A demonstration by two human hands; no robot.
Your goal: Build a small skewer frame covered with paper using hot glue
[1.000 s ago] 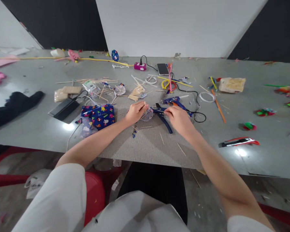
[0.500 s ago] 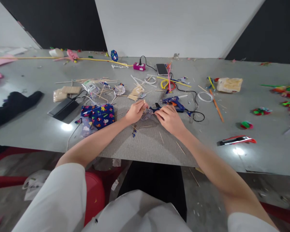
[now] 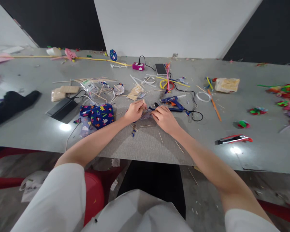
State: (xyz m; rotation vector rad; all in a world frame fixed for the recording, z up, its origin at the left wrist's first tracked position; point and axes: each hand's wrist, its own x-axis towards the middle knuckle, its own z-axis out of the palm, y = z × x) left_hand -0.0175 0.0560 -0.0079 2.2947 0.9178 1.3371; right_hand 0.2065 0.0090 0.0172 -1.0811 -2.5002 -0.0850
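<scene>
Over the middle of the table, my left hand is closed in a pinch, and a thin wooden stick pokes up at its fingertips. A small pale, purplish pleated piece lies between both hands, partly covered by fingers. My right hand is closed, its fingertips against this piece's right side; exactly what they grip is hidden. Just beyond the right hand rests a blue glue gun, with a dark-handled tool partly under the fingers. Loose thin sticks and blue scraps lie nearer me.
Blue patterned fabric and a black box-like device sit to the left. A red cutter knife lies right. Farther back are a phone, a magenta power adapter and a white ring. Cords cross the table.
My right hand has shifted slightly left, closer to my left hand and the pale piece. The left hand keeps its pinch. The whole view has drifted a little.
</scene>
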